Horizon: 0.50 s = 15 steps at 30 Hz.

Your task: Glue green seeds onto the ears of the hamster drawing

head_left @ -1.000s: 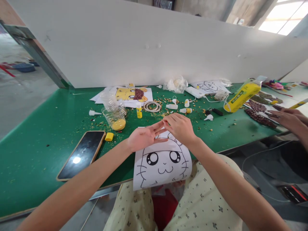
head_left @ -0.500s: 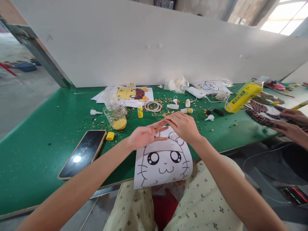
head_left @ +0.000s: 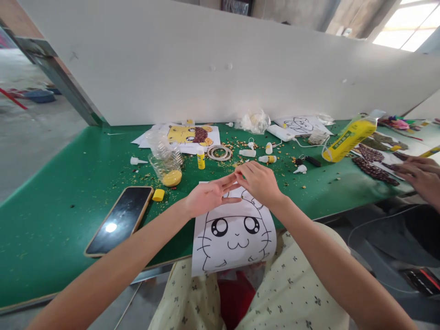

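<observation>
Above a sheet of paper with a printed cartoon animal face, my left hand is turned palm up, its fingers stretched out and apart. My right hand bends over it from the right, fingers pinched together against the left fingertips. Whether anything small lies in that pinch is hidden. The sheet's lower end droops over the table edge towards my lap. Behind my hands are a yellow glue bottle, rings of pale tape and scattered grains.
A phone lies left on the green table, beside a yellow cap. A plastic jar lies tipped. Further back are a seed-covered picture, small bottles and a yellow pack. Another person's hands work at the right.
My right fingers have curled in more tightly at the left fingertips. My left hand stays spread in nearly the same place. The other person's hands have shifted slightly.
</observation>
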{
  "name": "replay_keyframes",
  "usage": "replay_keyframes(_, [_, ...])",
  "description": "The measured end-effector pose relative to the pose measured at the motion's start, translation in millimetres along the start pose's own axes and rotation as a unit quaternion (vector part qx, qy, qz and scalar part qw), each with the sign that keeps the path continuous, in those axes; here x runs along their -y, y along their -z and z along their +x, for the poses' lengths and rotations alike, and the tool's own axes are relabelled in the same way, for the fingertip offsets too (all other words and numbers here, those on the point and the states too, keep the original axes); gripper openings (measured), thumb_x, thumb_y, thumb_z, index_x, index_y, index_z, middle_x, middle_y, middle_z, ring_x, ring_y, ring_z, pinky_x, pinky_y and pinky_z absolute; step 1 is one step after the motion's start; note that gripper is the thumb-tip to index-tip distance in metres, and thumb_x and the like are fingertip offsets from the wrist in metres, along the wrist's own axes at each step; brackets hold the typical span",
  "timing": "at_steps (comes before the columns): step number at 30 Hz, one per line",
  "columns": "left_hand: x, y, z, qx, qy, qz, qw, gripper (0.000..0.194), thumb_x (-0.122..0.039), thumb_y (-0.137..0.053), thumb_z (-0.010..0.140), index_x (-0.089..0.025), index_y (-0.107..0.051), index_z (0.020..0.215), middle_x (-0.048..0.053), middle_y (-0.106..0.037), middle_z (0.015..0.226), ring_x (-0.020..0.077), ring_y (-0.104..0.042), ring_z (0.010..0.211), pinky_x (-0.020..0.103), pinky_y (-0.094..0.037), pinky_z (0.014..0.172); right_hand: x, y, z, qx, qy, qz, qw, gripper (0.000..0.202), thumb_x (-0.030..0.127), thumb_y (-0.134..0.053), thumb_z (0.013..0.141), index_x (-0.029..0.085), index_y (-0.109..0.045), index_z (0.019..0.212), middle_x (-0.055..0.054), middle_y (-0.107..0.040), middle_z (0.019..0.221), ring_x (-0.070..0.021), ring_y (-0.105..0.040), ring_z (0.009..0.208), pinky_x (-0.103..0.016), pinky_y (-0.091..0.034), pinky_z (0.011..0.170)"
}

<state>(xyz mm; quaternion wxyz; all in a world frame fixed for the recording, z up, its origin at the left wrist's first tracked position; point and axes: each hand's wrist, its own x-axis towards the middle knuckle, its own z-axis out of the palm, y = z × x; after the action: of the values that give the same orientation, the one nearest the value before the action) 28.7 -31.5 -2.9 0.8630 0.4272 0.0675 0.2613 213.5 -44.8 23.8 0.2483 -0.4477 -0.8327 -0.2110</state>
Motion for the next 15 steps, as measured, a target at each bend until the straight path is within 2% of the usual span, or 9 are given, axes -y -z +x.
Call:
replay_keyframes(5, [-0.7,-2.3,1.1,0.005,-0.001,0.007,1.000,0.059,-0.006,-0.042,0.065,-0.024,-0.056,0.120,-0.003,-0.037,0.142,0.0266,-0.014,0.137,0.052,-0.029,0.103,1.3,5.6,0.5,-0.022,-0.029,0.022,0.999,0.013,0.017,-0.046,0.086,0.018,-0.056,0.078,-0.002,-0.063,0.074,-0.0146,-0.056,0.074,-0.024,-0.039,0.063])
replay_keyframes(8, [-3.2,-7.2,4.5,-0.031,0.017,0.033,0.999,0.050,-0.009,-0.045,0.072,-0.024,-0.058,0.119,0.000,-0.038,0.142,0.0267,-0.022,0.134,0.047,-0.034,0.100,-4.8,14.8,2.9,-0.037,-0.080,0.059,0.994,0.009,0.018,-0.046,0.085,0.019,-0.054,0.081,-0.001,-0.061,0.076,-0.0147,-0.055,0.075,-0.024,-0.039,0.064])
replay_keyframes(10, [-8.5,-20.5,0.7,-0.068,0.041,0.092,0.993,0.036,-0.018,-0.048,0.080,-0.021,-0.062,0.113,0.005,-0.046,0.136,0.0256,-0.035,0.128,0.041,-0.039,0.097,-13.9,22.0,3.2,-0.059,-0.135,0.093,0.985,0.007,0.019,-0.046,0.086,0.019,-0.053,0.084,-0.002,-0.060,0.079,-0.0145,-0.055,0.075,-0.024,-0.040,0.065])
replay_keyframes(11, [-12.0,-30.7,-5.4,-0.068,0.062,0.142,0.986,0.031,-0.022,-0.050,0.083,-0.019,-0.065,0.109,0.008,-0.054,0.128,0.0237,-0.045,0.121,0.037,-0.041,0.094,-19.1,25.0,1.6,-0.075,-0.164,0.111,0.977,0.008,0.020,-0.045,0.086,0.019,-0.052,0.086,-0.002,-0.060,0.080,-0.0144,-0.055,0.075,-0.025,-0.041,0.066])
replay_keyframes(13, [-18.2,-55.4,-28.4,-0.032,0.108,0.224,0.968,0.028,-0.031,-0.050,0.086,-0.017,-0.070,0.099,0.009,-0.067,0.105,0.0192,-0.061,0.094,0.030,-0.048,0.079,-28.1,29.2,-7.5,-0.109,-0.229,0.144,0.957,0.010,0.024,-0.043,0.088,0.019,-0.051,0.090,-0.002,-0.058,0.080,-0.0134,-0.056,0.070,-0.026,-0.042,0.067])
replay_keyframes(15, [-19.7,-78.5,-63.7,0.006,0.188,0.250,0.950,0.026,-0.035,-0.053,0.084,-0.020,-0.072,0.090,0.005,-0.071,0.090,0.0146,-0.063,0.078,0.025,-0.048,0.069,-32.0,32.1,-26.3,-0.134,-0.278,0.146,0.940,0.012,0.028,-0.045,0.088,0.019,-0.052,0.089,-0.001,-0.058,0.076,-0.0135,-0.055,0.067,-0.027,-0.042,0.065])
